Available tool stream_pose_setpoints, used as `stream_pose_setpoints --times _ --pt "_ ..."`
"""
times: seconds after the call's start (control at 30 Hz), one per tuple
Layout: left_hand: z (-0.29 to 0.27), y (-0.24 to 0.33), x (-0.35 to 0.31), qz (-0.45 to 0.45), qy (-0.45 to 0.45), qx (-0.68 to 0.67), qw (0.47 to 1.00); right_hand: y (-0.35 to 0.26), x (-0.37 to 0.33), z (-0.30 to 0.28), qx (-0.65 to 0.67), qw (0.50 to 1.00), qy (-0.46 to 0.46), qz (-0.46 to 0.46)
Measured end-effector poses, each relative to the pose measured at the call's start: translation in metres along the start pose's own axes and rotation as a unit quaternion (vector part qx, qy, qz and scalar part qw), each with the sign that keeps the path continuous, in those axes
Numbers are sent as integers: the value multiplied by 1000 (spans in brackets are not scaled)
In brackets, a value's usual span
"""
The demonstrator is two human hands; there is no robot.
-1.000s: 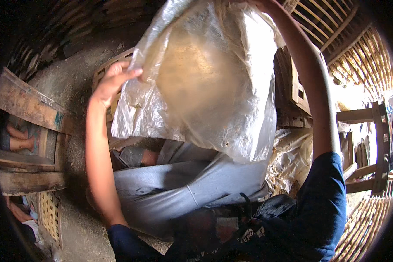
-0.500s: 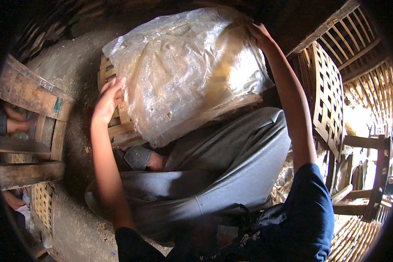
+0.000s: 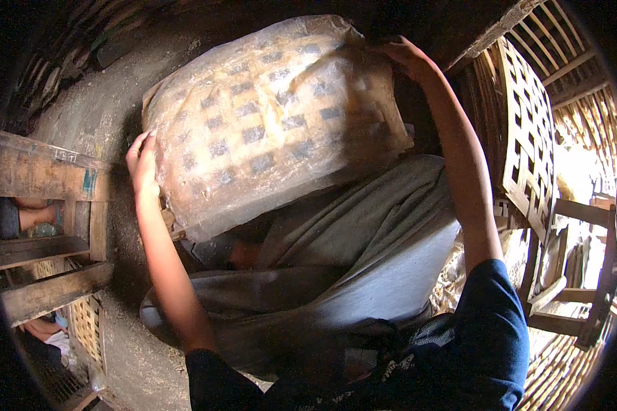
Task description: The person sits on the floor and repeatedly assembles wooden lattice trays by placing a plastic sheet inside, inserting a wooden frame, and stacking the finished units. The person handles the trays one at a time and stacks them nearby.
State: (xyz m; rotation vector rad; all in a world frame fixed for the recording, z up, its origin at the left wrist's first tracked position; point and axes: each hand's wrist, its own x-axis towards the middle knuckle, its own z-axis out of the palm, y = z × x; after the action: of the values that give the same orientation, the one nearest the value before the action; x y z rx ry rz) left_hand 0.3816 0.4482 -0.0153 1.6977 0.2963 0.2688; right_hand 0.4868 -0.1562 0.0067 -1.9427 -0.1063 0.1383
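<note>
A clear plastic sheet (image 3: pixel 267 116) lies spread over a woven bamboo tray (image 3: pixel 167 220) in front of my lap. The tray's lattice shows through the plastic as dark squares, and only a bit of its near left corner is uncovered. My left hand (image 3: pixel 144 168) grips the sheet's left edge, its fingers curled at the rim. At the far right corner, my right hand (image 3: pixel 406 56) has its fingers closed on the sheet's edge, partly in shadow. Grey cloth (image 3: pixel 363 240) covers my legs just below the tray.
A wooden frame (image 3: pixel 48 168) stands at the left, with another person's leg (image 3: pixel 38 218) behind it. Another woven panel (image 3: pixel 526 130) leans upright at the right, beside a wooden rack (image 3: pixel 583 212). Slatted bamboo (image 3: pixel 555 377) lies at the lower right.
The plastic, wrinkled and shiny before, now lies flatter, and the weave shows through it. My left hand has moved a little left and down, covering more of the tray's left side.
</note>
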Motion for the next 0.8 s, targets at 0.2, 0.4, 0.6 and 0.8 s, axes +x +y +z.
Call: stream_pose_setpoints --times 0.2,0.4,0.6,0.8 --pt "1 -10 9 35 15 65 997 62 20 -62 -112 971 -131 -164" --pt "-21 -17 6 30 45 93 994 109 49 -54 -31 979 -187 -77" --pt "-9 -46 27 92 7 76 993 110 36 -92 -183 943 -88 -264" --pt "5 -39 36 124 0 62 990 70 31 -79 204 973 -57 89"
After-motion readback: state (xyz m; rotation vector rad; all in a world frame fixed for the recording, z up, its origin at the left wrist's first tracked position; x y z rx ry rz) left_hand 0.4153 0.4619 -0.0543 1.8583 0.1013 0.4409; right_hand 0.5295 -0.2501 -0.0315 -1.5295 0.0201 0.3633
